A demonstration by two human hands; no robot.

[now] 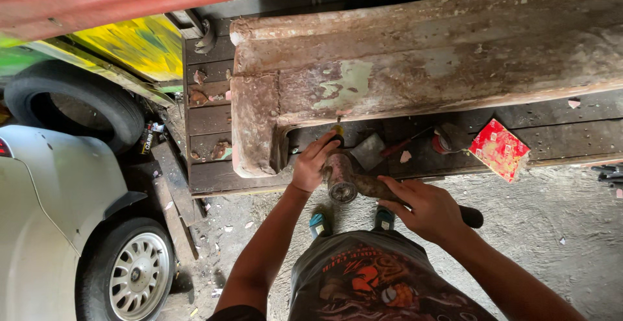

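Observation:
A rusty, dusty angle grinder is held in front of me with both hands. My left hand grips its head and side handle close to the underside of a worn, rusted metal panel with flaking green paint. My right hand wraps the grinder's body, whose black rear end sticks out to the right. The grinder's disc is hidden behind my left hand and the panel's lower left corner.
The panel lies on a dark wooden pallet. On the pallet are a red packet, a scraper and a small red tin. A white car with its wheel stands left, beside a loose tyre. Concrete floor lies right.

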